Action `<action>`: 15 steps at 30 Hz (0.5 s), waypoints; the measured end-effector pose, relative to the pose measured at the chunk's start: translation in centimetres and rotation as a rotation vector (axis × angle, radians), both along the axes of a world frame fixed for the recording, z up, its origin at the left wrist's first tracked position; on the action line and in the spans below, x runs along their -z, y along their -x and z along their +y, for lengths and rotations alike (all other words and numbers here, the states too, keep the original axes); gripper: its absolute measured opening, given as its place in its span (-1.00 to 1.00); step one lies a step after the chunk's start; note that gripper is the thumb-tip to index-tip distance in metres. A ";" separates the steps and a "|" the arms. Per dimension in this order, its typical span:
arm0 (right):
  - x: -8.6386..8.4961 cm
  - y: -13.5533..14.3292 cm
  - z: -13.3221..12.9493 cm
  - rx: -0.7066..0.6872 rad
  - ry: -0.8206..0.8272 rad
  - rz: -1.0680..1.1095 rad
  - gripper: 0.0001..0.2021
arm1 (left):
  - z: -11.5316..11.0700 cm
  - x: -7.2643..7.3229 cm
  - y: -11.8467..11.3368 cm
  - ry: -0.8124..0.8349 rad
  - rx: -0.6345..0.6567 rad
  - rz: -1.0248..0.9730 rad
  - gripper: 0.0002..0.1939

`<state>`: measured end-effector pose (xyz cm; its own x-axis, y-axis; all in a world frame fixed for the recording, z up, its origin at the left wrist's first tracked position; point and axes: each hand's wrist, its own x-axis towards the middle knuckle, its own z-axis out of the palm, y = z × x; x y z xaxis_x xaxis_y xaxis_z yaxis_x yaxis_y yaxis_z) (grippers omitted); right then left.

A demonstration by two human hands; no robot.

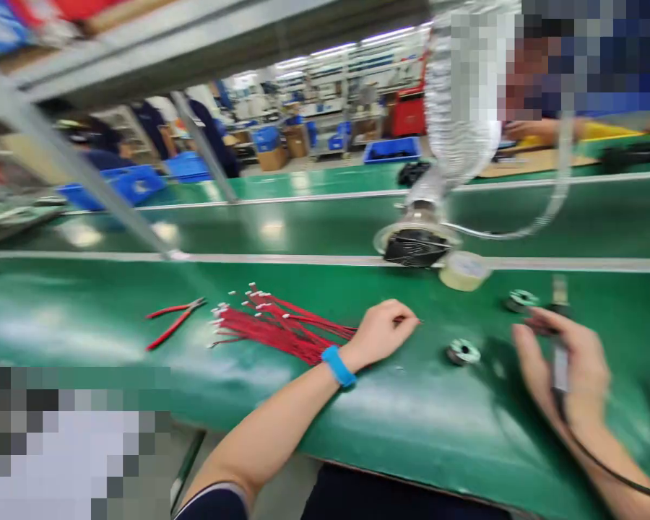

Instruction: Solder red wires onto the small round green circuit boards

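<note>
My left hand (383, 331) rests on the green bench, fingers pinched on the end of a red wire that sticks out past my fingertips. A blue band (338, 365) circles that wrist. A bundle of red wires (274, 323) with white connector ends fans out to the left of that hand. My right hand (566, 361) grips a pen-shaped soldering iron (560, 339) upright, its black cord (601, 462) trailing down my forearm. Two small round coil parts (463, 352) (521, 299) lie between and beyond my hands.
Red-handled pliers (174, 319) lie left of the wires. A fume extractor hood (414, 244) on a silver hose hangs over the bench's back edge, a tape roll (463, 270) beside it. Another person's hands work across the belt at top right. Blue bins stand behind.
</note>
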<state>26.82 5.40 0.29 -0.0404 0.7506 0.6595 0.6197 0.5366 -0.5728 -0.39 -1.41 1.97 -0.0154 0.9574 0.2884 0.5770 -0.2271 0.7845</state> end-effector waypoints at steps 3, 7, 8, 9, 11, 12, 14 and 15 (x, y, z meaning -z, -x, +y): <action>0.7 0.8 -2.9 -0.107 0.014 -0.027 -0.56 | 0.2 -0.3 0.5 0.023 0.035 -0.083 -0.83; 1.1 3.7 -5.0 -0.210 0.118 -0.032 -0.56 | -0.2 -0.9 0.1 0.051 0.085 -0.092 -0.83; 1.1 4.1 -5.3 -0.226 0.127 -0.023 -0.59 | -0.4 -1.0 -0.1 0.056 0.094 -0.092 -0.83; 1.1 4.4 -5.6 -0.246 0.132 -0.009 -0.63 | -0.6 -1.2 -0.3 0.062 0.104 -0.093 -0.82; 1.2 4.9 -5.9 -0.293 0.139 0.027 -0.65 | -0.8 -1.3 -0.6 0.076 0.128 -0.102 -0.82; 1.2 5.2 -6.1 -0.323 0.145 0.044 -0.64 | -0.9 -1.4 -0.8 0.086 0.141 -0.108 -0.82; 1.1 5.9 -6.5 -0.395 0.174 0.074 -0.60 | -1.1 -1.5 -1.1 0.103 0.170 -0.122 -0.83; 1.1 6.2 -6.8 -0.433 0.195 0.091 -0.58 | -1.2 -1.6 -1.2 0.110 0.187 -0.132 -0.83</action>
